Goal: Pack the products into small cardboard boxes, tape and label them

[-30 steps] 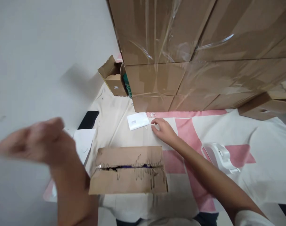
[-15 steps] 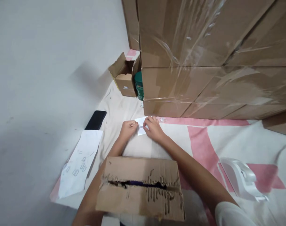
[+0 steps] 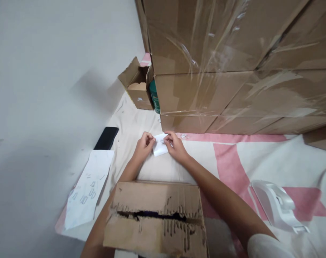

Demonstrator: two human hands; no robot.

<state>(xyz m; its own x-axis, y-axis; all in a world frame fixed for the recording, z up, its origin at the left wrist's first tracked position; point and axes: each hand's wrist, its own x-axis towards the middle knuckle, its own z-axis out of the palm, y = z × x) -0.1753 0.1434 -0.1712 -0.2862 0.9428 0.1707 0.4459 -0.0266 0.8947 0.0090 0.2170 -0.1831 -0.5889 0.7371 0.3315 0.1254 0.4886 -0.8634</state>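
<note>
A small piece of white paper (image 3: 159,149) lies on the cloth between my two hands. My left hand (image 3: 144,144) is closed, thumb and fingertips pinched at the paper's left edge. At its right side, my right hand (image 3: 176,146) curls over the edge, index finger at the top corner and thumb on the face. Beside that thumb is a small grey outlined shape (image 3: 162,141), too small to tell whether it is a loose piece or a drawn mark. A longer white sheet (image 3: 98,165) with several similar small grey outlines lies to the left.
A battered cardboard box (image 3: 157,195) stands between my forearms. A black phone (image 3: 107,138) lies by the wall. Stacked taped cartons (image 3: 192,93) rise behind my hands, with an open small box (image 3: 141,98) and a green container (image 3: 154,96) beside them. A white tape dispenser (image 3: 275,204) is at right.
My right hand's index finger and thumb have spread apart along the paper. My left fingers have lifted from a fist-like curl into a pinch. The paper has tilted slightly, and the view has shifted a little.
</note>
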